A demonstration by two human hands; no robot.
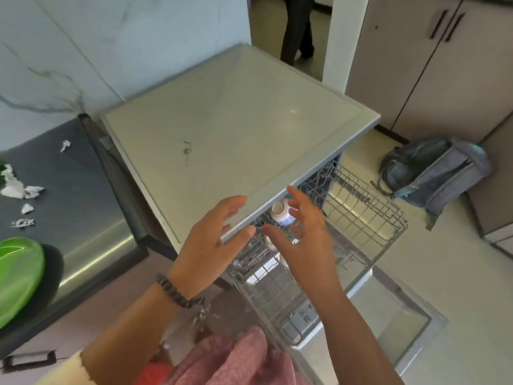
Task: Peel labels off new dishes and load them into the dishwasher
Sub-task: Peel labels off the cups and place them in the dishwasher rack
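Dishwasher top (236, 129) fwd; both hands w/ fingers spread, empty: left hand (211, 245) at edge, right hand (302, 234) over rack (361, 218).

We see a home kitchen: an open dishwasher (238, 140) at center, a marble wall (111, 37) at eleven o'clock, cupboards (433, 59) at two o'clock.

A dark grey countertop with a brushed steel front (69, 173) runs along the left, carrying torn white label scraps (20, 188) scattered across it and a bright green plastic plate (19, 276) at its near edge. Beside it, a pale grey flat dishwasher top (222, 120) bears only small dark marks. On the cream tiled floor (455, 273) a grey fabric backpack (435, 170) lies against tall beige cupboards (433, 65).
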